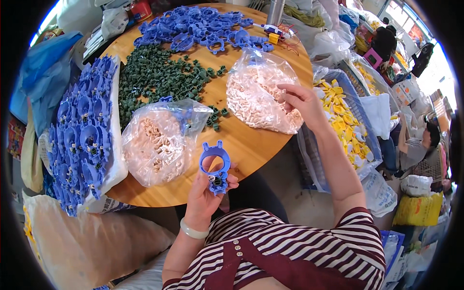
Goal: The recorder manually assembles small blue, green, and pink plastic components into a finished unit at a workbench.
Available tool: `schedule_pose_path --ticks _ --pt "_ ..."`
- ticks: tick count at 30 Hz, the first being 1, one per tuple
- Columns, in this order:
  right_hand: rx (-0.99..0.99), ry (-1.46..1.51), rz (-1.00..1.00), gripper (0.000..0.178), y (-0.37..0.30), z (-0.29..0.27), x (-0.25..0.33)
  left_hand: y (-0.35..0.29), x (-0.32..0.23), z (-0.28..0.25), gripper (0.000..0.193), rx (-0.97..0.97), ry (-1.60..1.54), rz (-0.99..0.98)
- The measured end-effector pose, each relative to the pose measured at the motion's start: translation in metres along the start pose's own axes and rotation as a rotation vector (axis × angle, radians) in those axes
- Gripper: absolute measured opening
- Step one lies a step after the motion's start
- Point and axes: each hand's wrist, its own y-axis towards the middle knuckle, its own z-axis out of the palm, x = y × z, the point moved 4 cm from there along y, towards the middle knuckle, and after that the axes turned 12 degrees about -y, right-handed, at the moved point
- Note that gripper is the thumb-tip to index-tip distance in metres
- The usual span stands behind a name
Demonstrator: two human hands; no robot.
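My left hand [205,189] grips a blue plastic part [216,166] with a large ring, two small prongs on top and a dark green piece fitted in its lower end. The part is held up in front of the table's near edge. Over the right-hand clear plastic bag [249,67] is my right hand [305,104], its fingers apart at the small pale pink pieces [251,104]. Its fingertips are partly lost against the bag, and no held piece shows. A second clear bag [159,145] of similar pale pieces lies to the left.
On the round wooden table [261,147] lie a heap of dark green pieces [159,72] and a pile of blue parts [193,24]. A white board [117,121] at left carries rows of blue assemblies. Right stands a crate [360,121] with yellow and white parts [338,116]; a person [415,145] sits beyond.
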Motion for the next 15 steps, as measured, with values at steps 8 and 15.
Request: schedule_pose_path --ticks 8,15 --pt "0.195 0.178 -0.120 0.017 -0.046 0.043 0.050 -0.002 -0.001 -0.001 0.061 -0.020 -0.078 0.025" --pt "0.219 0.264 -0.154 0.012 -0.062 0.085 0.065 0.002 -0.002 0.002 0.060 -0.003 -0.115 0.016"
